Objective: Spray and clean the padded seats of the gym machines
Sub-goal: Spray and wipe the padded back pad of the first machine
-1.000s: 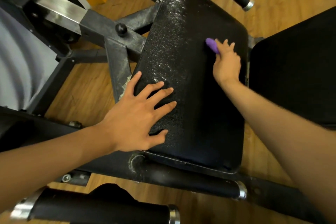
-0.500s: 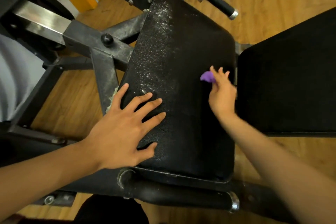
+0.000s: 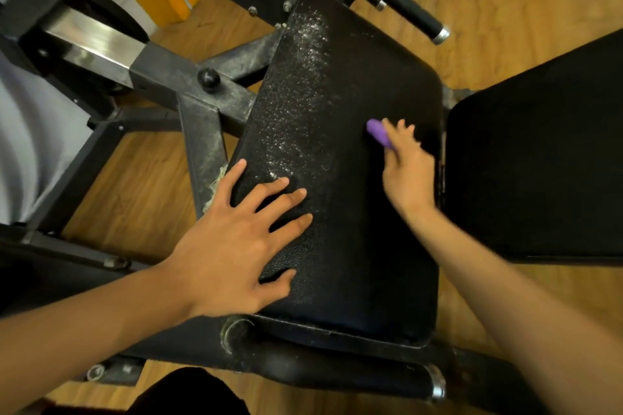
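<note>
The padded seat (image 3: 357, 246) lies in the middle of the view, its long side running from 12 to 6 o'clock, on a dark metal frame (image 3: 188, 77) above the wooden floor (image 3: 141, 192). White spray droplets (image 3: 296, 104) cover a strip of it from 12 o'clock down toward 9 o'clock, while the side at 3 o'clock looks dark and plain. The left hand (image 3: 236, 246) rests flat on the seat's 8 o'clock corner, fingers straight and spread, gripping nothing. The right hand (image 3: 408, 172), a little blurred, pinches a small purple object (image 3: 379, 133), maybe a cloth or a sponge, against the seat at its 3 o'clock side. I think the main risk is that the wet strip stays unwiped, because the purple object is small and works well apart from the droplets. The liquid may also run over the 9 o'clock edge onto the frame. The left fingertips touch the wet zone, so this hand could slip or smear. A second pad (image 3: 539, 162) waits at 3 o'clock of the view.
</note>
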Demonstrator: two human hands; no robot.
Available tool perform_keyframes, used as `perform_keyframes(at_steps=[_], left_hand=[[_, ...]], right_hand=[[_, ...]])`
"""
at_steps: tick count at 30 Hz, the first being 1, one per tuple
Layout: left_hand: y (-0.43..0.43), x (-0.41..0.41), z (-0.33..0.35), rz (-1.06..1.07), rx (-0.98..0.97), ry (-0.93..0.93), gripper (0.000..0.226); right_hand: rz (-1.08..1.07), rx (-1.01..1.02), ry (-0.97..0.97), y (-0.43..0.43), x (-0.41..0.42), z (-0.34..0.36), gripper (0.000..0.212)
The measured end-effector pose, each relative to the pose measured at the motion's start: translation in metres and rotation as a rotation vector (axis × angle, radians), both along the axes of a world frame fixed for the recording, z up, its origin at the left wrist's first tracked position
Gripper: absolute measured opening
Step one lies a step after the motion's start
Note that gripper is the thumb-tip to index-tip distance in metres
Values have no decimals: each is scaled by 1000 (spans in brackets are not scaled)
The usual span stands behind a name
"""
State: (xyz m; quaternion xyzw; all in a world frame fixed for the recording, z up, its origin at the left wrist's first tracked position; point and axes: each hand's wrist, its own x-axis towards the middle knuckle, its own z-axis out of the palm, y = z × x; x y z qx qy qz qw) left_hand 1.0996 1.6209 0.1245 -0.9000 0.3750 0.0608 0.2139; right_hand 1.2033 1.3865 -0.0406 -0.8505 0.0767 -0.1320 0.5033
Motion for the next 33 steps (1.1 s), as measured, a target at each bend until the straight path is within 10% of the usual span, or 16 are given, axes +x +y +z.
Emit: perform_keyframes(at_steps=[6, 20, 33], left_hand=[[-1, 0, -2, -14, -27, -8, 72], [-1, 3, -1, 25, -68, 30, 69], [-6, 0, 3, 32, -3, 38, 69]], right_hand=[[167, -15, -64, 20, -60, 6, 60], [-250, 100, 185, -40, 200, 4, 41], [110, 43, -117, 21, -33, 3, 56]])
